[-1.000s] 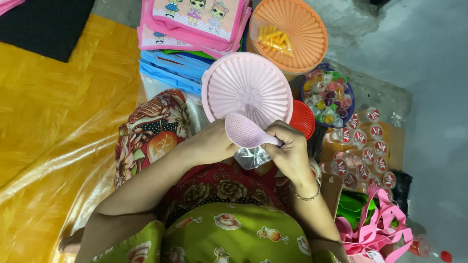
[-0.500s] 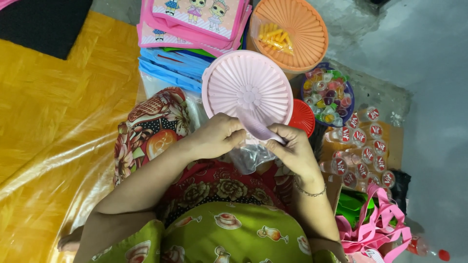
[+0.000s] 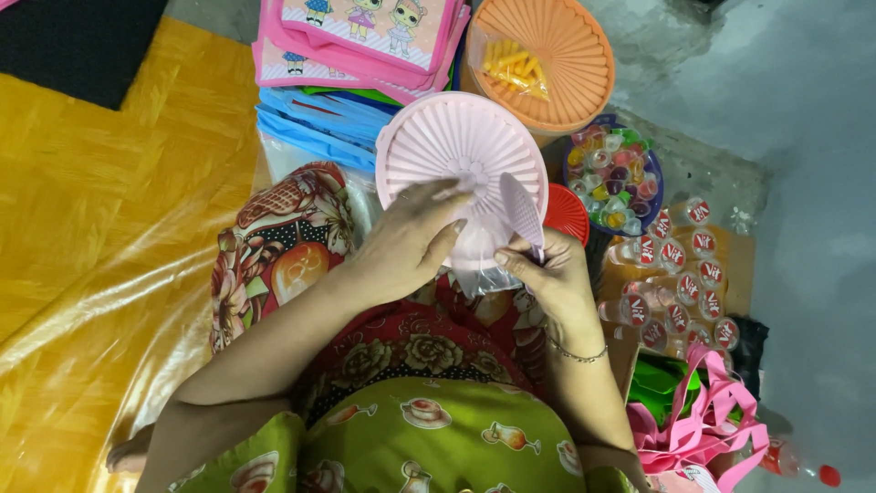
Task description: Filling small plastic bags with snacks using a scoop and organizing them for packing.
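Floor: grey concrete floor (image 3: pixel 803 183) on the right, with a shiny yellow plastic sheet (image 3: pixel 100 237) spread over the left side and a black mat (image 3: pixel 73 46) at the far left corner.
Around me: a stack of pink and blue cartoon bags (image 3: pixel 356 55) lies far of my knee, an orange ribbed container (image 3: pixel 557 64) stands to their right, a bowl of coloured jelly cups (image 3: pixel 613 175) sits right of the pink lid, small sealed drink cups (image 3: pixel 680 274) are further right, and pink bag handles (image 3: pixel 703 420) lie at the near right.
Pink lid: the round ribbed pink lid (image 3: pixel 461 151) sits just beyond my hands, over my lap.
Left hand: my left hand (image 3: pixel 411 242) is half open, fingers spread, fingertips touching the lid's near edge above the clear plastic bag (image 3: pixel 479 265).
Right hand: my right hand (image 3: pixel 547 278) is pinched closed on a small pink ribbed scoop (image 3: pixel 522 205), held upright against the lid, and on the bag's edge.
Change: a second ago the scoop lay flat and low between both hands; now it stands tilted up at the right, and my left hand has let it go and moved up to the lid.
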